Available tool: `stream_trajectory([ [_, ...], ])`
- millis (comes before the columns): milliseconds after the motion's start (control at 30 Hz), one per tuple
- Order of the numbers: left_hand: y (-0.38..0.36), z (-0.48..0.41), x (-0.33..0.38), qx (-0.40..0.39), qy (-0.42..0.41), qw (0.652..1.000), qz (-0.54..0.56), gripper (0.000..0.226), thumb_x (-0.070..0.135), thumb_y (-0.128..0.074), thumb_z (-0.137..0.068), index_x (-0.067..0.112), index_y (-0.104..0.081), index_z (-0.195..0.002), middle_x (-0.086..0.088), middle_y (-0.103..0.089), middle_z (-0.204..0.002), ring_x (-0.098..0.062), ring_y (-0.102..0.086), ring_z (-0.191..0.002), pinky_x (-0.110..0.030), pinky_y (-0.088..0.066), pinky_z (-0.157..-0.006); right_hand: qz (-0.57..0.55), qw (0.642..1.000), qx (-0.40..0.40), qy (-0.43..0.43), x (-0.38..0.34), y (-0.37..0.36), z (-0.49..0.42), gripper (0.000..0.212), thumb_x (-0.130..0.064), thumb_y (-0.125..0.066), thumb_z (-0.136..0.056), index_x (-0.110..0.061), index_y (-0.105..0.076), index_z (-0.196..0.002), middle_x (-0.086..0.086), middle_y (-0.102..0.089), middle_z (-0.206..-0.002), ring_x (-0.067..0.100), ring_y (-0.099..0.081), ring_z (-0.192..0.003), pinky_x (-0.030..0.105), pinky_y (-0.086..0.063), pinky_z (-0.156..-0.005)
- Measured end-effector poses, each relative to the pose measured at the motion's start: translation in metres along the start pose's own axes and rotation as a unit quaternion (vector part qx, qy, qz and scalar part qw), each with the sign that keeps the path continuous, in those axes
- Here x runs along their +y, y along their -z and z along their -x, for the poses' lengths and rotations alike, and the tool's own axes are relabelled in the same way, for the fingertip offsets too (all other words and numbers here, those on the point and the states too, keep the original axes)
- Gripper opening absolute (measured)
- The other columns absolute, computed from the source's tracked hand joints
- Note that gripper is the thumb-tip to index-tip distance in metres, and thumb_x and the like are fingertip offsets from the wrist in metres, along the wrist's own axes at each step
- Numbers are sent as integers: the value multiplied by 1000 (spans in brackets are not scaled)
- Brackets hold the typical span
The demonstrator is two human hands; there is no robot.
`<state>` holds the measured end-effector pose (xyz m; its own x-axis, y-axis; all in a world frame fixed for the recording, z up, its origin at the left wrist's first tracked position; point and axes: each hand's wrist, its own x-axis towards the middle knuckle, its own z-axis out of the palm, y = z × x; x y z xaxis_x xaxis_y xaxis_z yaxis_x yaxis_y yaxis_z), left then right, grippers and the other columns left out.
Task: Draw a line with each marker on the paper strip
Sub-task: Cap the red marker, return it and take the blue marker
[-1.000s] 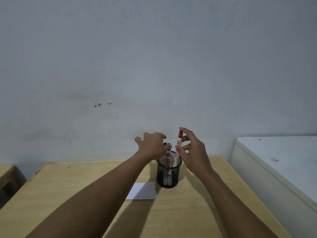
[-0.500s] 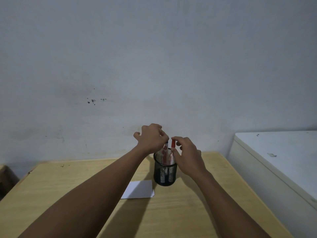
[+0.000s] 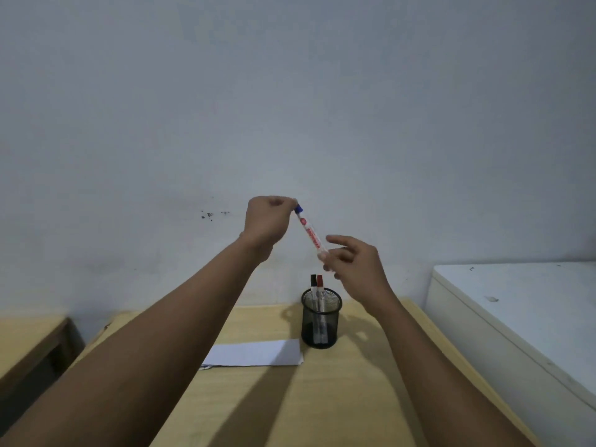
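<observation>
A blue-capped white marker [image 3: 311, 234] hangs tilted in the air above the black mesh pen cup [image 3: 321, 319]. My left hand [image 3: 267, 223] pinches its blue cap at the top. My right hand [image 3: 353, 264] touches the marker's lower end with its fingers spread. Inside the cup stand a black-capped marker [image 3: 313, 282] and a red-capped marker [image 3: 320, 282]. The white paper strip [image 3: 258, 352] lies flat on the wooden table [image 3: 322, 398], just left of the cup.
A white cabinet [image 3: 522, 304] stands against the table's right side. A second wooden surface [image 3: 29, 337] sits lower at the left. A pale wall rises right behind the table.
The red marker went back into the cup. My left hand has lifted the blue marker out and up, and my right hand rose to meet its lower end.
</observation>
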<state>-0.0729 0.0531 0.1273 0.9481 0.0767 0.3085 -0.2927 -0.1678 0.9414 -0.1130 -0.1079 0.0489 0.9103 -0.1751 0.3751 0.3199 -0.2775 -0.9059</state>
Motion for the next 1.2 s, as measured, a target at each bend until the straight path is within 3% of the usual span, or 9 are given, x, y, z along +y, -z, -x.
stream_trajectory([
  [133,41,33,19,-24,93,993,71,21,28,-61,-94,11,-74,-94,1,-76,-98,-18,-61,-94,-27,-33,-66,-355,933,49,-34,-44,-1,19,26,-5,-75,-88,-6,-70,-113,11,-71,-91,17,-69,-73,32,-58,-71],
  [200,53,51,23,-47,90,994,49,26,32,-61,-95,10,-73,-101,3,-76,-95,-14,-61,-91,-24,-31,-59,-414,909,32,-33,-62,-10,30,15,-5,-72,-90,-10,-72,-105,8,-68,-89,17,-68,-75,33,-58,-75],
  [300,64,73,22,-62,90,993,48,27,33,-58,-97,10,-72,-103,0,-75,-97,-11,-61,-87,-23,-33,-61,-354,935,4,-17,-81,-32,48,10,-10,-71,-92,-9,-74,-102,6,-74,-85,17,-70,-74,33,-60,-74],
  [433,85,87,15,-36,153,982,105,31,43,-67,-90,15,-74,-102,8,-77,-92,-13,-60,-93,-42,-34,-93,-316,949,-18,5,-91,-53,65,8,-9,-74,-90,-9,-76,-98,14,-76,-91,20,-71,-78,33,-59,-75],
  [533,100,92,11,-32,182,970,161,37,41,-75,-85,12,-74,-108,8,-77,-88,-16,-56,-93,-45,-31,-99,-334,942,-39,8,-92,-68,74,16,-2,-77,-86,-3,-73,-102,17,-76,-90,22,-72,-79,31,-61,-78],
  [733,126,90,-5,-34,231,951,203,30,43,-82,-78,16,-74,-90,9,-77,-85,-13,-50,-83,-39,-34,-88,-332,942,-38,26,-91,-96,82,15,1,-76,-84,-3,-74,-99,17,-75,-87,22,-73,-77,29,-62,-79],
  [967,158,69,-40,22,245,956,161,34,50,-83,-74,18,-75,-84,10,-74,-77,-13,-54,-78,-36,-36,-70,-164,979,-62,108,-75,-120,75,12,-3,-80,-83,-10,-81,-93,3,-81,-90,19,-77,-83,30,-62,-79],
  [1067,173,65,-68,45,180,977,110,23,37,-79,-84,18,-76,-95,6,-76,-90,-9,-58,-83,-33,-39,-74,-165,980,-62,87,-55,-129,72,13,-7,-83,-81,-12,-79,-92,5,-81,-88,19,-76,-81,31,-63,-77],
  [1200,186,61,-133,74,74,992,-66,16,30,-83,-79,25,-79,-94,9,-74,-84,-10,-67,-83,-32,-45,-74,-164,984,-71,26,-19,-150,72,16,-7,-85,-79,-13,-77,-92,7,-79,-80,17,-74,-73,29,-62,-70],
])
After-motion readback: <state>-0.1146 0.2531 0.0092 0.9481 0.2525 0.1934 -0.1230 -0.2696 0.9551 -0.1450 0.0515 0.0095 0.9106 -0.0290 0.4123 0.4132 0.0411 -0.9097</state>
